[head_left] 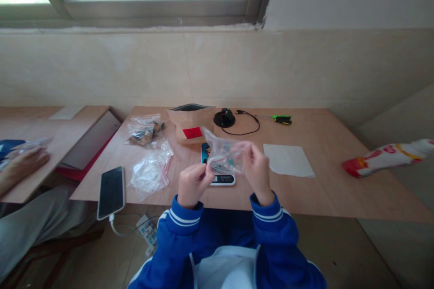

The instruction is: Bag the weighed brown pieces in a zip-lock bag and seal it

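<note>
Both of my hands hold a clear zip bag (pixel 225 151) above the near middle of the table. My left hand (pixel 194 183) pinches one edge of it, near a reddish seal line. At the other side my right hand (pixel 257 169) grips the plastic with closed fingers, slightly blurred. Something small and greenish shows through the bag, too unclear to name. Beneath the bag lies a white device with a dark panel (pixel 223 179), partly hidden by my left hand and the plastic. A blue-and-dark item (pixel 204 151) shows just behind it.
A brown pouch with a red label (pixel 192 132) stands behind the bag. Left lie filled zip bags (pixel 144 133), crumpled clear bags (pixel 151 169) and a charging phone (pixel 111 192). Around are a black round-based device (pixel 224 118), cable (pixel 256 122), screwdrivers (pixel 282 119), paper (pixel 288 160), a bottle (pixel 386 158) and another person's hand (pixel 29 165).
</note>
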